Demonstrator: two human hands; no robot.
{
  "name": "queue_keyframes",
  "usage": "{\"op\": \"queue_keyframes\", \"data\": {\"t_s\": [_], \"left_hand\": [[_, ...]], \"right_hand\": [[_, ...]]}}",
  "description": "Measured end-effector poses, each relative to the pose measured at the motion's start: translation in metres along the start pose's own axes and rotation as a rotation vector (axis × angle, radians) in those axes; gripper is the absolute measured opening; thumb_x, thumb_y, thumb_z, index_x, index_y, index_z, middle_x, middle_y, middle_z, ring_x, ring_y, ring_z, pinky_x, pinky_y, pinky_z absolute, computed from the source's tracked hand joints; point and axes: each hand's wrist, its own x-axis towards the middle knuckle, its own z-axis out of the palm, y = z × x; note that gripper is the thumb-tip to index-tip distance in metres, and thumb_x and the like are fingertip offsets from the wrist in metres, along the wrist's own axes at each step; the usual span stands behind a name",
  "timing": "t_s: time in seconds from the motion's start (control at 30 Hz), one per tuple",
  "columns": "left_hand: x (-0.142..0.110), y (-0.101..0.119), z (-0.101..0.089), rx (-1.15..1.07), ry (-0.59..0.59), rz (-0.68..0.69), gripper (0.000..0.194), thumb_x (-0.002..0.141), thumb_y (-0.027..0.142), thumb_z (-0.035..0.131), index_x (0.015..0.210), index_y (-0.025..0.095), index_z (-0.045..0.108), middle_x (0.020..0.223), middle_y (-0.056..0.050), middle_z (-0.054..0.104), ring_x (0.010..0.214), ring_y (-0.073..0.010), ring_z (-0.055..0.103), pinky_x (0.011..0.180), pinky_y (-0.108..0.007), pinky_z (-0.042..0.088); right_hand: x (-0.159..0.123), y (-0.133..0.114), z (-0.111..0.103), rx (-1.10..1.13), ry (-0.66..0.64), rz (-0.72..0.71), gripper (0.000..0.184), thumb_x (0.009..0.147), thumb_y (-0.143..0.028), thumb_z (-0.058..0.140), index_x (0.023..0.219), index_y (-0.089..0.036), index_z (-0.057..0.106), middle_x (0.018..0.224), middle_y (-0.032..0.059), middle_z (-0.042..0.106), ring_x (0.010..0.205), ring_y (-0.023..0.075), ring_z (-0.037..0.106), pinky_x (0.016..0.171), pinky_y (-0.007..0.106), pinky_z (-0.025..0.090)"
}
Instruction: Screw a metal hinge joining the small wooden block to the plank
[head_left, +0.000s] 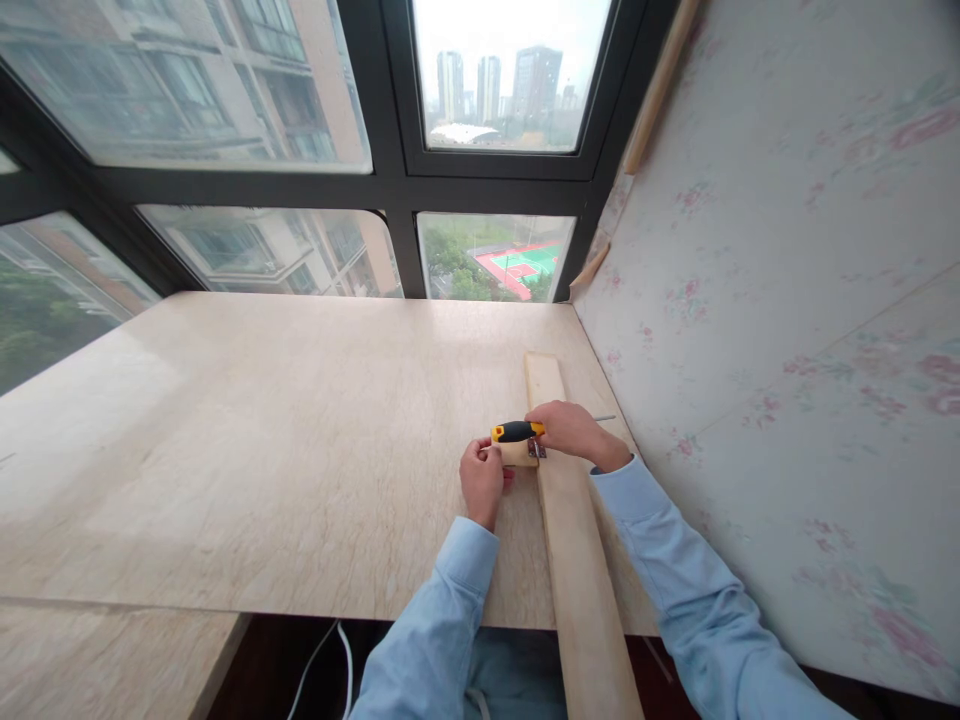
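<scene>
My right hand (566,430) is closed around a screwdriver (516,431) with a black and yellow handle. The handle points left and the thin metal shaft sticks out to the right past the hand. Beneath it lies a long pale wooden board (574,540), running from the far part of the surface toward me and over its front edge. A small metal hinge (536,449) sits where a short wooden piece (517,456) meets the board's left side. My left hand (482,480) has its fingers closed at the left end of that short piece.
The board and hands are on a beige marble-patterned surface (262,450). A floral-papered wall (772,300) rises close on the right. Dark-framed windows (390,185) stand behind. White cables (346,665) hang below the front edge.
</scene>
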Motion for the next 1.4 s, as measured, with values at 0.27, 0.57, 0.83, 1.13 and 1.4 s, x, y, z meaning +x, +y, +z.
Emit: {"op": "queue_keyframes", "data": {"t_s": [0.27,0.57,0.83,1.13,1.4], "left_hand": [[-0.001,-0.001,0.001,-0.001,-0.002,-0.004,0.019,0.084,0.019,0.051,0.099,0.013,0.061,0.073,-0.003,0.065,0.046,-0.0151,0.061,0.041,-0.024,0.048],[0.001,-0.004,0.001,-0.014,0.0,-0.002,0.021,0.083,0.022,0.054,0.101,0.012,0.062,0.072,-0.004,0.065,0.047,-0.016,0.062,0.041,-0.024,0.048],[-0.001,-0.002,0.0,-0.025,-0.005,-0.013,0.022,0.083,0.022,0.055,0.101,0.012,0.063,0.079,-0.007,0.068,0.047,-0.0152,0.063,0.043,-0.023,0.048],[-0.001,-0.002,0.0,-0.017,-0.007,-0.012,0.021,0.083,0.022,0.055,0.1,0.012,0.061,0.078,-0.006,0.068,0.048,-0.0157,0.064,0.042,-0.023,0.048],[0.0,-0.003,0.0,0.006,0.003,-0.009,0.024,0.083,0.024,0.054,0.102,0.012,0.062,0.084,-0.008,0.07,0.049,-0.0159,0.064,0.043,-0.024,0.049]], "right_hand": [[0.001,0.001,0.002,0.012,0.025,-0.073,0.008,0.078,-0.019,0.061,0.081,-0.02,0.068,0.093,0.0047,0.071,0.086,0.0182,0.064,0.058,0.027,0.026],[0.003,0.003,0.005,0.087,0.075,-0.066,0.008,0.078,-0.016,0.06,0.077,-0.019,0.068,0.089,0.0055,0.071,0.081,0.0177,0.062,0.059,0.027,0.027],[0.005,0.014,0.008,0.241,0.097,-0.101,0.012,0.074,-0.014,0.061,0.081,-0.018,0.07,0.082,0.0047,0.072,0.076,0.0171,0.059,0.061,0.025,0.029],[0.004,0.022,0.01,0.473,0.021,-0.18,0.009,0.068,-0.012,0.057,0.072,-0.016,0.063,0.067,-0.0011,0.062,0.064,0.0134,0.052,0.058,0.023,0.029],[0.002,0.018,0.004,0.369,0.081,0.012,0.028,0.079,-0.046,0.069,0.076,-0.018,0.069,0.073,0.0029,0.068,0.067,0.0164,0.057,0.057,0.025,0.031]]}}
